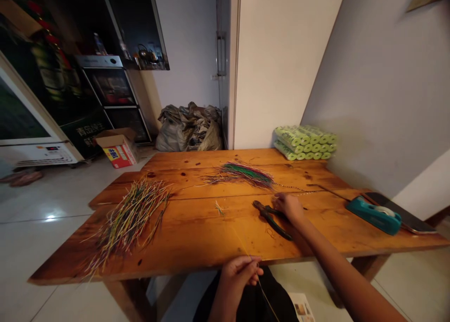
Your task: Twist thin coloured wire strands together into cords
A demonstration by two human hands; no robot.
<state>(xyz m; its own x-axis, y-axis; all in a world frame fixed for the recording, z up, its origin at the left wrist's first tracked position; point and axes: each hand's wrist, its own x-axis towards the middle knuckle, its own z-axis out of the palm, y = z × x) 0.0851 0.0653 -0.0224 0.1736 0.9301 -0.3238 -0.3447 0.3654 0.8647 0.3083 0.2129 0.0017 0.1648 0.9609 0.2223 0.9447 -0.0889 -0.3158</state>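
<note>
My left hand (pixel 242 270) is at the table's front edge, its thumb and fingers pinched on a thin yellow wire (pixel 267 299) that hangs down over my lap. Farther forward, my right hand (pixel 288 207) rests low over the table with its fingers curled together; what they hold, if anything, is too small to make out. Dark-handled pliers (pixel 269 216) lie beside it, one handle partly under the hand. Beyond is a bundle of green, red and purple wires (pixel 246 173). A few short wire scraps (pixel 220 206) lie left of the pliers.
A loose heap of multicoloured wires (pixel 135 214) covers the left of the wooden table (pixel 190 247). To the right are a teal tape dispenser (pixel 372 214) and a dark flat device (pixel 402 213). Green-wrapped rolls (pixel 305 142) are stacked at the back, against the wall.
</note>
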